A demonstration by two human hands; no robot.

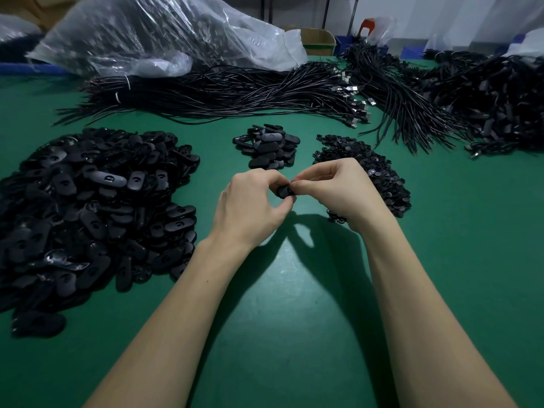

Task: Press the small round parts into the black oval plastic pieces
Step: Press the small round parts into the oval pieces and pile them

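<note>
Two hands meet at the middle of the frame, just above the green surface (279, 334). The left hand (250, 207) and the right hand (338, 189) are pressed close together, fingers curled, both pinching one black oval piece (285, 192) between their fingertips. Only a sliver of it shows, so it's hard to tell if a round part is already seated in it.

A big heap of black oval pieces (88, 213) fills the left side of the frame, spread from mid-left down toward the lower left. A smaller pile of oval pieces (268, 145) sits just above the hands, near the center. To the right of that, partly hidden behind the right hand, is a pile of small round parts (353, 160) running down along the wrist.

Further back, bundles of black cables (220, 92) lie across the upper middle, with metal plugs showing at their right ends. More cable bundles (471, 95) crowd the upper right. A large crumpled clear plastic bag (162, 33) covers the upper left, and a cardboard box (319, 39) peeks out behind it near the top center.
</note>
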